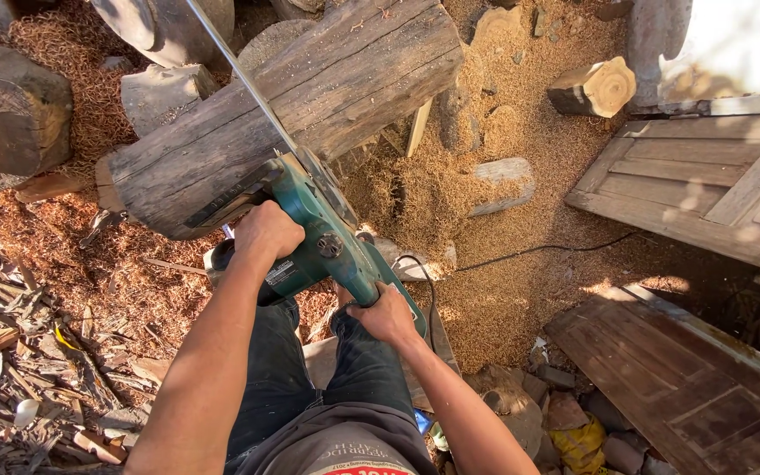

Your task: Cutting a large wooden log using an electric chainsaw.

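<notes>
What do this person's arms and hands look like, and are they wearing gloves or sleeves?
Both arms are bare from the elbow down, with no sleeves showing. The left hand and the right hand wear no gloves, and no rings or watch show. Below are dark jeans and a grey shirt with printed lettering.

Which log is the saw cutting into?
The big grey squared log lying tilted across the middle, right under the green saw. The other logs sit apart, untouched.

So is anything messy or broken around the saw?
Sawdust is heaped on the ground beside the big log, wood scraps are strewn at left, and the green saw's black cord trails loose across the sawdust.
</notes>
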